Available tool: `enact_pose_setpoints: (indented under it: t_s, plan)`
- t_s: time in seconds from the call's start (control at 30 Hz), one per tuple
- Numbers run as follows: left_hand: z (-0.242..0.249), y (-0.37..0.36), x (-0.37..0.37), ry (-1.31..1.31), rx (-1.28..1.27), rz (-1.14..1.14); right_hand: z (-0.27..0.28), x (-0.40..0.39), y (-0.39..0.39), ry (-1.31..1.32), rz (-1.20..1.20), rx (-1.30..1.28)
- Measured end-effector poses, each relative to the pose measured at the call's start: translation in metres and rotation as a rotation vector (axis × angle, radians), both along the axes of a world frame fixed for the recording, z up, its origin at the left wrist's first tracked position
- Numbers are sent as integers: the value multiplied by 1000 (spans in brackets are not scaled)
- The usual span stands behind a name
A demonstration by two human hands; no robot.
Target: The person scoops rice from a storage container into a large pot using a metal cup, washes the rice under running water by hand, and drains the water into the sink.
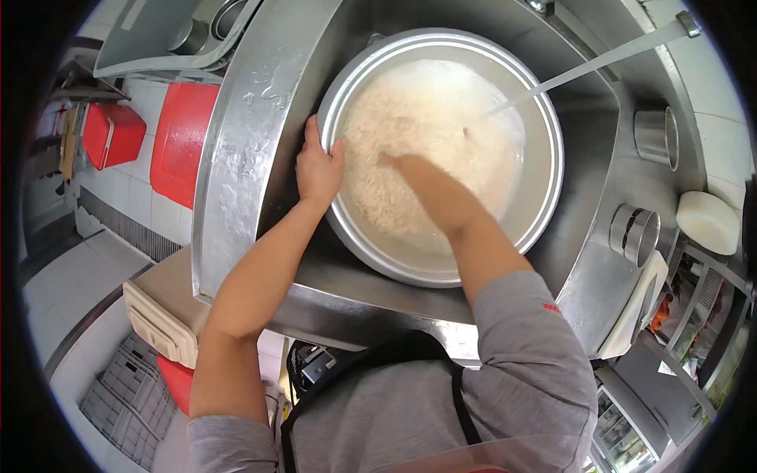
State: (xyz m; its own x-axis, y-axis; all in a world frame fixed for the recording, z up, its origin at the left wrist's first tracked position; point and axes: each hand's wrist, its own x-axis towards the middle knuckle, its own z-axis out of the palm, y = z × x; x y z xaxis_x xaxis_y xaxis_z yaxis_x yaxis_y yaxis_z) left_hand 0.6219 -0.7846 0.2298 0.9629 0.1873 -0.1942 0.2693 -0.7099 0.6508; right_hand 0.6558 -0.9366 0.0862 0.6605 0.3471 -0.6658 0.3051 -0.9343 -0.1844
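Observation:
A large round metal pot (542, 177) stands in the steel sink, holding rice (386, 205) in cloudy, whitish water. My left hand (319, 169) grips the pot's left rim, with the thumb on the inner side and the fingers along the outside. My right hand (392, 160) is down in the rice near the middle of the pot. Its fingers are hidden under rice and water. From the faucet (688, 25) at the upper right, a stream of water (591, 67) runs into the pot.
The sink's steel edge (251, 102) borders the pot. To the right are two metal cylinders (653, 135) (633, 234) and a white rounded object (708, 222). Red containers (183, 146) (115, 135) stand at left, near a beige lid (162, 322).

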Motion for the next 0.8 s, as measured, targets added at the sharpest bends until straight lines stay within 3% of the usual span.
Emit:
enact_pose_setpoints:
  t_s: [0.17, 0.33, 0.4, 0.47, 0.53, 0.6, 0.67, 0.73, 0.8]
  plan:
    - [5, 1, 1, -37, -67, -16, 45, 44, -76, 35, -261, 10]
    - [8, 0, 3, -19, -112, -5, 131, 20, -136, 71, -640, -102]
    - [13, -2, 3, -2, -136, 5, 106, -5, -161, -67, -624, -204]
    - [12, -3, 4, 9, -139, 12, 86, -55, -175, -277, -577, -218]
    - [13, -3, 5, 27, -133, 15, 22, -102, -204, -178, -209, -483]
    - [14, -5, 4, 53, -120, 6, 30, -131, -170, 71, 181, -407]
    - [11, -5, 5, 50, -106, 1, 9, -151, -126, 213, -48, -250]
    - [4, -5, 6, 47, -83, 2, 52, -143, -66, 211, 601, -323]
    - [-1, -3, 7, 22, 7, -18, -88, -167, -63, -55, 499, -398]
